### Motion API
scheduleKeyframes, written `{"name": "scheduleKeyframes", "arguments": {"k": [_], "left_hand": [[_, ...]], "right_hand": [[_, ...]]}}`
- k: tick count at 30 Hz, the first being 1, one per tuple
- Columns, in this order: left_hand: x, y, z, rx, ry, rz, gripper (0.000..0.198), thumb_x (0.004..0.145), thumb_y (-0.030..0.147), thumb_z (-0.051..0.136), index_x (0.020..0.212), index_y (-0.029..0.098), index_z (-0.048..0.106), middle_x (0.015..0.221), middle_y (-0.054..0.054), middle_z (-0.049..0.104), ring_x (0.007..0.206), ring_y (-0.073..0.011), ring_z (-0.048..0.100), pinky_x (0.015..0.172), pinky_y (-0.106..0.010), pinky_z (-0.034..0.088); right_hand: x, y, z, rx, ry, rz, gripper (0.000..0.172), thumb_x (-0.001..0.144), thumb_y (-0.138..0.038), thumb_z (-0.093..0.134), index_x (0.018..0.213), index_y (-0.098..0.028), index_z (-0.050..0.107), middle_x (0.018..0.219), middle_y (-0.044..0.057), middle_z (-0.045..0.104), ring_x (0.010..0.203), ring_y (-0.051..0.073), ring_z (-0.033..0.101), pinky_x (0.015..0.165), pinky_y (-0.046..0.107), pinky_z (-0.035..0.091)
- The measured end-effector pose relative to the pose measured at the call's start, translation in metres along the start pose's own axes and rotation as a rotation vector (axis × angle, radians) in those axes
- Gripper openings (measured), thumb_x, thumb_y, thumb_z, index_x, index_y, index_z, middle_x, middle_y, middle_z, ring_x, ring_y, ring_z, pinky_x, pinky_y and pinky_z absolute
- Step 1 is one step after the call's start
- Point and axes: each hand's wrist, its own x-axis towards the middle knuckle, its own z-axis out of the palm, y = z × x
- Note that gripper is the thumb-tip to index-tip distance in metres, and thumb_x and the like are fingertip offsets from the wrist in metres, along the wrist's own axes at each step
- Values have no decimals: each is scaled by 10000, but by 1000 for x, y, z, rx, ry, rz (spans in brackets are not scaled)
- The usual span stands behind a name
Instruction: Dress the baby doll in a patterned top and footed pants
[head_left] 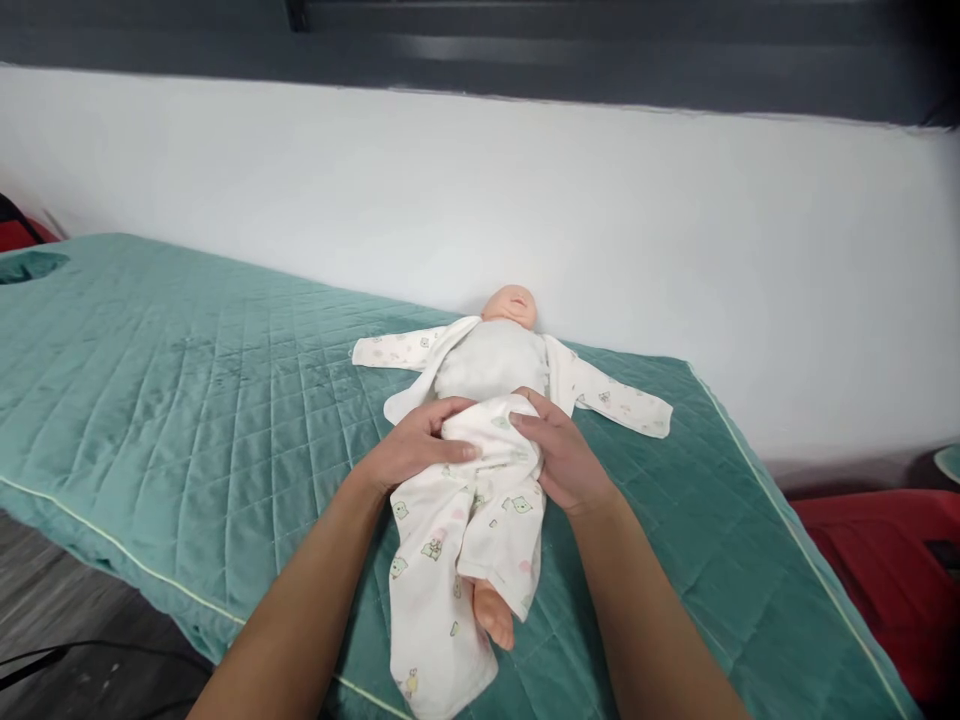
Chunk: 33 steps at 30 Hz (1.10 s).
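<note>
A baby doll (pixel 510 306) lies on its back on the green quilted cover, its head toward the wall. Its patterned white top (pixel 622 400) is spread open, both sleeves stretched out, over a pale torso. White printed trousers (pixel 431 570) cover the doll's legs; one bare foot (pixel 493 612) shows at a leg opening, and the other foot is hidden. My left hand (pixel 424 440) grips the waist of the trousers on the left, thumb on top. On the right side of the waist, my right hand (pixel 562 450) is closed on the same cloth.
The green cover (pixel 187 400) drapes a bed set against a white wall (pixel 300 190). A hole (pixel 30 267) is at its far left end. Red objects (pixel 885 570) stand beyond the right edge. Dark cables (pixel 97 645) run over the floor at lower left.
</note>
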Motion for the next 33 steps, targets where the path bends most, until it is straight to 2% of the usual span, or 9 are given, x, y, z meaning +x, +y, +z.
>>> {"name": "scheduleKeyframes", "arguments": {"k": [4,9,11,14,16,20,23,27,33], "left_hand": [[2,-7,0,-136,184,83,344,652,348,815,877,158,638,710,23,610,588,-101,538,560,-211,419],[7,-13,0,-237,242,159,343,675,370,794,862,185,573,669,57,541,564,-85,482,559,-205,401],[7,-11,1,-119,249,169,327,723,417,761,880,182,596,691,48,546,597,-94,484,590,-213,409],[3,-6,3,112,257,209,387,809,520,669,991,178,649,873,-8,633,804,-146,562,740,-236,446],[-1,-3,4,130,173,228,524,792,574,669,1141,185,634,1056,-54,659,975,-200,587,834,-262,454],[-5,-1,4,31,-81,168,756,670,427,830,1334,208,541,1211,-98,643,1115,-277,593,910,-319,470],[-3,-3,4,-14,-51,126,676,697,341,820,1311,202,574,1167,-97,670,1052,-261,628,858,-306,491],[2,-8,2,-181,19,123,529,745,316,779,1233,172,633,1055,-91,701,903,-211,660,785,-286,504],[5,-16,-5,-435,207,122,461,689,266,806,1128,197,684,812,-8,680,665,-123,617,644,-239,474]], "right_hand": [[-2,-5,12,-352,-25,-12,304,764,-450,741,903,-209,619,767,-22,615,668,137,539,576,237,419],[-5,-8,25,-601,-206,-8,301,747,-425,764,961,-222,704,931,11,701,871,220,625,714,303,480],[-6,-6,26,-568,-200,66,297,778,-457,732,940,-208,714,891,19,709,813,215,635,682,305,481],[-5,-2,24,-329,-72,88,359,799,-472,711,1034,-201,705,891,30,722,792,209,654,693,309,500],[-3,0,22,-170,35,60,356,788,-459,727,1022,-192,702,830,24,719,741,194,652,675,296,500],[3,3,16,31,118,45,259,790,-427,729,869,-182,697,732,15,696,653,170,626,627,275,490],[4,5,11,105,67,40,226,806,-398,719,874,-184,699,736,15,695,599,150,604,613,275,492],[1,5,5,29,-4,68,247,754,-364,780,898,-179,703,652,-11,651,506,109,537,511,238,438],[-6,-10,11,-453,-225,133,313,714,-357,815,963,-189,726,901,23,710,788,184,632,652,265,477]]}}
